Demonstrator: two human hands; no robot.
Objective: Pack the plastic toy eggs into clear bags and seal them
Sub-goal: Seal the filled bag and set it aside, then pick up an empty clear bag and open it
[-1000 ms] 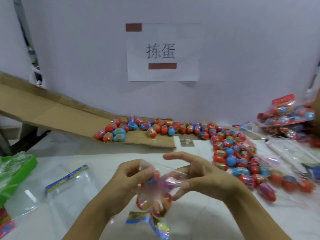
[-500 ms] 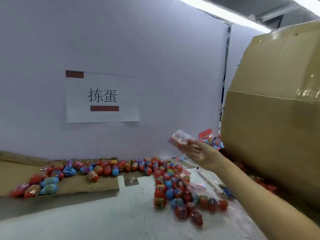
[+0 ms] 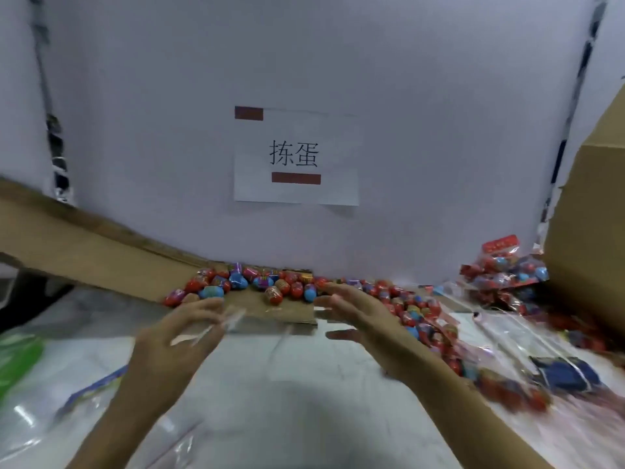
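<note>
Since half a second ago, the right hand has released its sealed bag and returned to centre; both hands now hover above the white desk, fingers spread, holding nothing. Loose red and blue plastic toy eggs lie along the brown cardboard sheet, too many to count. The left hand is nearest them, probably to gather the next batch. Filled clear bags are stacked right; the blur prevents a count.

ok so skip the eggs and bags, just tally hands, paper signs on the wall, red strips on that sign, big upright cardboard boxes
hands, left hand and right hand: 2
paper signs: 1
red strips: 2
cardboard boxes: 1
total: 6
</note>
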